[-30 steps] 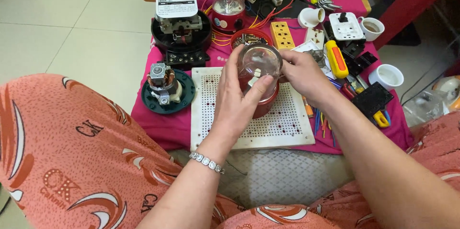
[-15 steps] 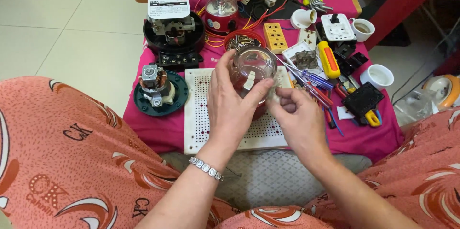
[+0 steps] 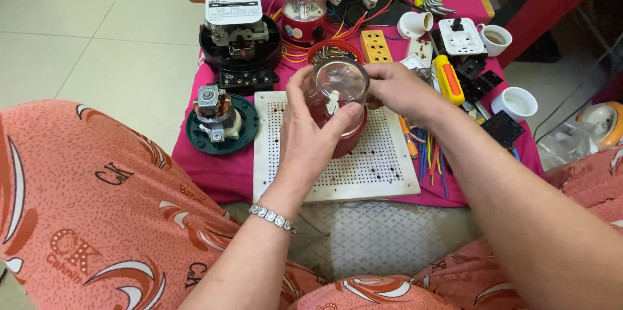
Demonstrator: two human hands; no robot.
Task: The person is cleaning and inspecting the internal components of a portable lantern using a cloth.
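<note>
My left hand (image 3: pixel 310 135) grips a small appliance part with a clear round dome (image 3: pixel 339 83) on a red base (image 3: pixel 347 141), held over a white perforated board (image 3: pixel 383 167). A white piece shows inside the dome. My right hand (image 3: pixel 402 92) holds the dome's right side, fingers curled on its rim. A silver bracelet circles my left wrist.
A pink cloth (image 3: pixel 214 173) covers the low table. On it lie a motor on a dark green disc (image 3: pixel 220 125), a black electric meter (image 3: pixel 239 37), a red lamp-like unit (image 3: pixel 304 14), a yellow socket strip (image 3: pixel 376 47), a yellow-handled screwdriver (image 3: pixel 449 79), coloured wires, white cups (image 3: pixel 517 102).
My right hand has moved from below the dome up to its right side. The view has shifted slightly; my left hand still holds the part.
</note>
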